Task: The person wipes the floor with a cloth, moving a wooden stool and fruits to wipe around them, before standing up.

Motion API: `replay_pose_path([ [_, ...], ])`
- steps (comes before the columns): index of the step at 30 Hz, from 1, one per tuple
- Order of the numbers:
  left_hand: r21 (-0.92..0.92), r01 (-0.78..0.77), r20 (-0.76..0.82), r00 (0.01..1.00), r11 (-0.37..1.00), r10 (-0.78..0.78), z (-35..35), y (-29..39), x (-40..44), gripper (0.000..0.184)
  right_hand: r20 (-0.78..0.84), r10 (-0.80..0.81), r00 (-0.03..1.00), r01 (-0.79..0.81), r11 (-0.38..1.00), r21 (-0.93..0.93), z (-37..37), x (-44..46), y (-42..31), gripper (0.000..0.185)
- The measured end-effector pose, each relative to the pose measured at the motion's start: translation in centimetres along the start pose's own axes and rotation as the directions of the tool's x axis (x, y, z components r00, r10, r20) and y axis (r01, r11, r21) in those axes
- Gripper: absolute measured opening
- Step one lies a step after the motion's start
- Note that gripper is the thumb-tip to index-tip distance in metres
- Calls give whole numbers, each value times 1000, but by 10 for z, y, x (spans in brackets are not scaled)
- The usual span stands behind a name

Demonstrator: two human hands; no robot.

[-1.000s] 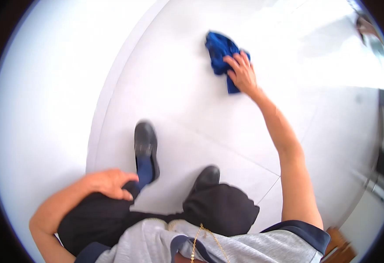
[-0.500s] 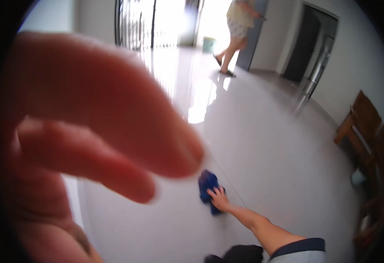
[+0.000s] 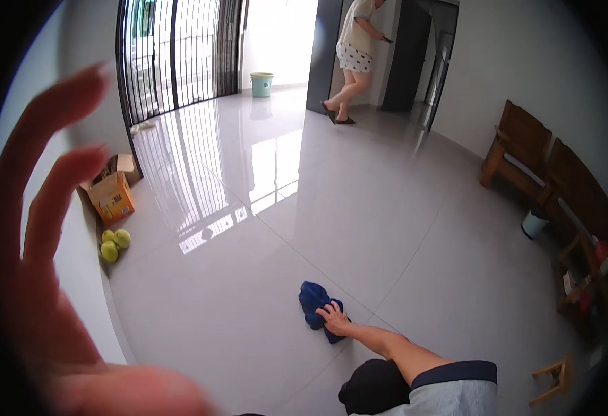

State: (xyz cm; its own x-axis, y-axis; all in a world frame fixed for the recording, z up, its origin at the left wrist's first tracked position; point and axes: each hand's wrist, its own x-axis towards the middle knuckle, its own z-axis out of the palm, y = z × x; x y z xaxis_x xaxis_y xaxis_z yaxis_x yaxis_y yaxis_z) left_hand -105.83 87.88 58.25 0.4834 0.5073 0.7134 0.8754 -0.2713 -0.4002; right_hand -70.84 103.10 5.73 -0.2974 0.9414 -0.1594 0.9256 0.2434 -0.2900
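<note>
A dark blue cloth [image 3: 312, 297] lies bunched on the shiny tiled floor [image 3: 220, 305]. My right hand [image 3: 336, 320] reaches down at the end of an outstretched arm and holds the cloth against the tiles, its fingers a little apart and bent over the fabric. Large and close to the camera on the left, my left hand [image 3: 50, 312] is raised with fingers curved and the thumb apart. Nothing shows between its fingers. My bent knee in black [image 3: 373, 388] is below the right arm.
Along the left wall are several yellow-green round fruits [image 3: 109, 251] and an open cardboard box [image 3: 112, 197]. Another person [image 3: 354, 59] stands near a dark door at the back, close to a bucket [image 3: 262, 84]. Wooden chairs [image 3: 522, 142], a small bin [image 3: 533, 224] and a little stool [image 3: 553, 381] line the right.
My left hand has swung from across the view to the left edge, its fingers now pointing up. The view has turned left. My right hand stays on the cloth. The other person has stepped.
</note>
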Motion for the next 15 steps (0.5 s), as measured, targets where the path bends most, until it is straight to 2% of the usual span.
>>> replay_pose_path([
  [1, 152, 156, -60, 987, 976, -149, 2, 1, -22, 64, -32, -3, 999, 3, 1000, 0, -6, 11, -1, 51],
  [3, 126, 145, -107, 985, 981, -132, -1, 0, -41, 63, 51, 77, 996, -75, 997, -23, 3, -9, -8, 54],
  [9, -54, 102, -344, 932, 993, -115, 36, -4, -76, 59, 94, 134, 987, -132, 991, -20, 9, -10, -15, 57],
  [12, -108, 111, -448, 882, 988, -148, 46, 1, -93, 57, 91, 109, 990, -105, 993, -44, 15, -18, -13, 56],
  [15, -122, 135, -562, 807, 983, -181, 51, 1, -109, 55, 192, 175, 966, -165, 984, -70, 2, -13, -24, 56],
])
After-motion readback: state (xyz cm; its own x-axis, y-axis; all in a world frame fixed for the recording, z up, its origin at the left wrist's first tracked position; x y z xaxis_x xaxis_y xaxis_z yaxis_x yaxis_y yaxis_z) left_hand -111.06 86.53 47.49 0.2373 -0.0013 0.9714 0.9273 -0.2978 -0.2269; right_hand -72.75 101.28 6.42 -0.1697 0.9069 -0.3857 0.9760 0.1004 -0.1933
